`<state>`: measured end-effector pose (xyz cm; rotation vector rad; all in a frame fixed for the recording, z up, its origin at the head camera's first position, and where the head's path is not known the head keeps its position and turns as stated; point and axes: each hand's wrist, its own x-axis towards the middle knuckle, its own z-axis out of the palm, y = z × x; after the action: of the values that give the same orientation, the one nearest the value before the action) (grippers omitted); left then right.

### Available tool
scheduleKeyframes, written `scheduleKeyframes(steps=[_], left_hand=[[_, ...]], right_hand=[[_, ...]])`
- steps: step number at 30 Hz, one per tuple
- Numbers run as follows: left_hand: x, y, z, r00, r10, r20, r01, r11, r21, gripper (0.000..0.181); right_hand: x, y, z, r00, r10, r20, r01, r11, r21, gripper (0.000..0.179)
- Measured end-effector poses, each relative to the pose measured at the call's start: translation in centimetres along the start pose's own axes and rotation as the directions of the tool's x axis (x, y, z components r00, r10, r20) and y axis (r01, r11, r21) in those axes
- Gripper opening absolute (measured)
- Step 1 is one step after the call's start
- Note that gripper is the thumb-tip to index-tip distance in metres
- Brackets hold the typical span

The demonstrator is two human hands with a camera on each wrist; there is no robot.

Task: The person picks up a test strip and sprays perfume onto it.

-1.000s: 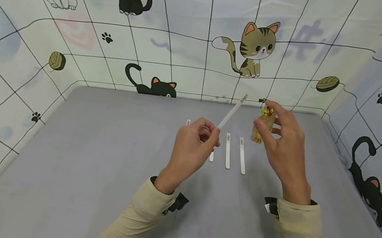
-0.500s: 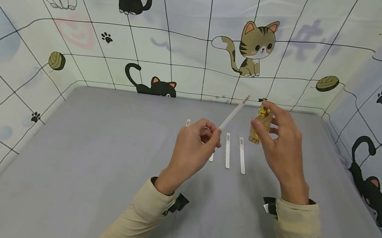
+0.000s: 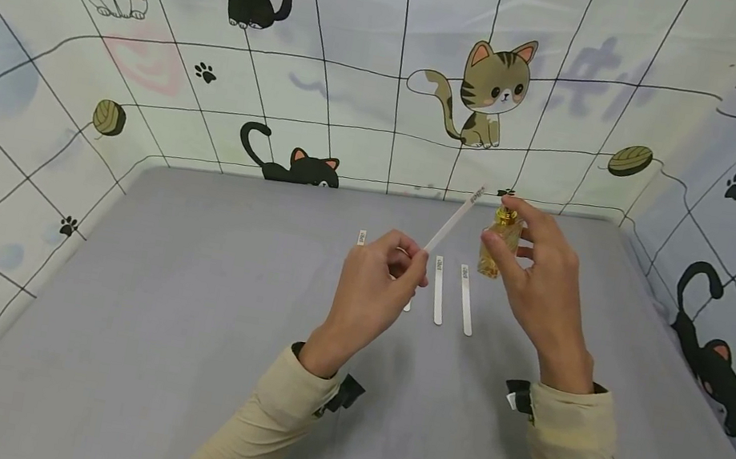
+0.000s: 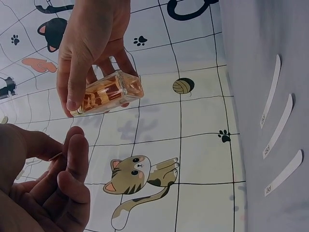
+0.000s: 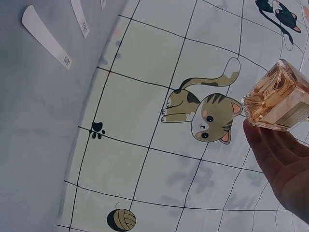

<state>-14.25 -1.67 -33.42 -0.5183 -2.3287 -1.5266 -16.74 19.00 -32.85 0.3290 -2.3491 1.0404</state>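
My left hand [image 3: 372,291] pinches a white perfume test strip [image 3: 454,218] near its lower end, and the strip slants up to the right. Beyond its printed tip, my right hand [image 3: 547,284] holds a clear glass perfume bottle [image 3: 491,254] off the table, the index finger over its gold top. In the left wrist view the bottle [image 4: 108,94] shows amber liquid, with the thumb along its neck. Bottle and strip are apart. More test strips lie on the table, one strip [image 3: 439,290] and another [image 3: 466,300] in front of the bottle; others sit partly behind my left hand.
A grey cloth covers the table [image 3: 176,327]. Behind and along both sides hangs a white curtain [image 3: 361,98] printed with cats and grid lines. Dark straps [image 3: 343,394] are on both wrists.
My right hand has brought the bottle slightly left, closer to the strip's tip. My left hand has shifted very slightly to the right with the strip.
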Motion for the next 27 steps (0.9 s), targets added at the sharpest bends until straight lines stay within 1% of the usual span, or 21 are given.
scheduleKeyframes(steps=[12, 22, 25, 27], left_hand=[[-0.03, 0.04, 0.02, 1.000, 0.000, 0.004, 0.000, 1.000, -0.005, 0.007], [-0.02, -0.08, 0.14, 1.000, 0.000, 0.008, 0.000, 1.000, -0.006, 0.007], [0.02, -0.14, -0.02, 1.000, 0.000, -0.008, 0.000, 1.000, 0.007, 0.008], [0.13, -0.30, -0.23, 0.999, 0.003, -0.035, -0.002, 1.000, 0.018, 0.009]], right_hand=[[-0.05, -0.09, -0.06, 1.000, 0.005, -0.002, -0.005, 1.000, 0.000, 0.051], [-0.08, 0.11, -0.15, 1.000, -0.013, -0.010, 0.013, 1.000, -0.004, 0.051], [-0.03, 0.11, -0.13, 1.000, -0.002, -0.013, 0.002, 1.000, -0.003, 0.054], [0.00, 0.11, -0.16, 1.000, 0.010, -0.022, -0.010, 1.000, 0.002, 0.056]])
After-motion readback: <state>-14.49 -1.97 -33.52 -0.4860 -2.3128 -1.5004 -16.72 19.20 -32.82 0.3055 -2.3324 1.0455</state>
